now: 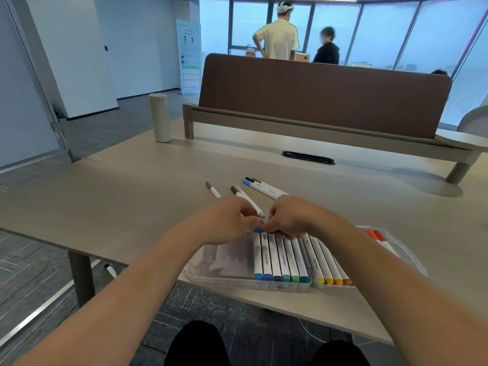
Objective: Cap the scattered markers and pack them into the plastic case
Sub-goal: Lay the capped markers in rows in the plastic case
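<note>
Marker (258, 229) pinched between hands (227, 220), over case (224, 280)

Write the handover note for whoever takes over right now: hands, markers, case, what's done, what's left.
Left hand and right hand: fingers curled, meeting over the case's far end and pinching a small blue piece; marker or cap, cannot tell.
Plastic case: at the near table edge.
Done: six blue-to-green markers in one compartment, four yellow-to-orange markers beside them, red-orange markers in its right part.
Left: loose markers on the table beyond the hands, plus a grey-capped marker and a brown-capped marker.
</note>
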Tool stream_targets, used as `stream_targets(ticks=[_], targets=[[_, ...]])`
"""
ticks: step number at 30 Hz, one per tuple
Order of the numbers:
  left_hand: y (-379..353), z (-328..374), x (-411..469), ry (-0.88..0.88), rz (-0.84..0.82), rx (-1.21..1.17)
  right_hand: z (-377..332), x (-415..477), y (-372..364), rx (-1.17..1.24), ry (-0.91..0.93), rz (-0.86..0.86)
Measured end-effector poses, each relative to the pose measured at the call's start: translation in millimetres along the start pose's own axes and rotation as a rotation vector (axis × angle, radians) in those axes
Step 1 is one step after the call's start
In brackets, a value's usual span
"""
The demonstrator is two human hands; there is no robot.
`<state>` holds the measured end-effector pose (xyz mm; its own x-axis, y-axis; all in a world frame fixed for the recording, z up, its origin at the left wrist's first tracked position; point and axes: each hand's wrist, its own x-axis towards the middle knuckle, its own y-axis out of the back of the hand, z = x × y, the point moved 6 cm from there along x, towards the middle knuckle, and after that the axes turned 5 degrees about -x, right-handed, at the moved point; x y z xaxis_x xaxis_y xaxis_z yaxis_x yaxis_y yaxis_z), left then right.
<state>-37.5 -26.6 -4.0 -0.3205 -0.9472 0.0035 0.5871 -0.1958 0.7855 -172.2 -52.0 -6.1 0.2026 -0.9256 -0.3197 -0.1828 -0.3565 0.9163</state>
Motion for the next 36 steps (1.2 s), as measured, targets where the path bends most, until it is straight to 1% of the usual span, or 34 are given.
stream_targets(ticks=[3, 6, 13, 16, 23, 26, 30, 32, 34, 36], targets=[[12, 0, 21, 0.033, 0.156, -0.074, 10, 34, 10, 0.014, -0.056, 0.195], [19, -5, 42, 0.077, 0.232, -0.158, 13, 63, 21, -0.01, -0.107, 0.351], [24, -17, 67, 0.113, 0.29, -0.233, 3, 96, 41, -0.255, -0.098, 0.447], [24, -25, 71, 0.136, 0.282, -0.259, 0, 103, 43, -0.305, -0.096, 0.457], [22, -35, 73, 0.149, 0.274, -0.244, 1, 116, 36, -0.284, -0.11, 0.417], [22, -37, 69, 0.159, 0.272, -0.248, 1, 113, 36, -0.289, -0.118, 0.38], [23, -34, 57, 0.165, 0.268, -0.262, -8, 100, 33, -0.349, -0.103, 0.288], [25, -29, 49, 0.155, 0.27, -0.257, -12, 91, 33, -0.372, -0.095, 0.275], [25, -28, 42, 0.154, 0.281, -0.245, -16, 80, 37, -0.349, -0.095, 0.29], [23, -28, 33, 0.149, 0.286, -0.234, -20, 67, 41, -0.263, -0.081, 0.3]])
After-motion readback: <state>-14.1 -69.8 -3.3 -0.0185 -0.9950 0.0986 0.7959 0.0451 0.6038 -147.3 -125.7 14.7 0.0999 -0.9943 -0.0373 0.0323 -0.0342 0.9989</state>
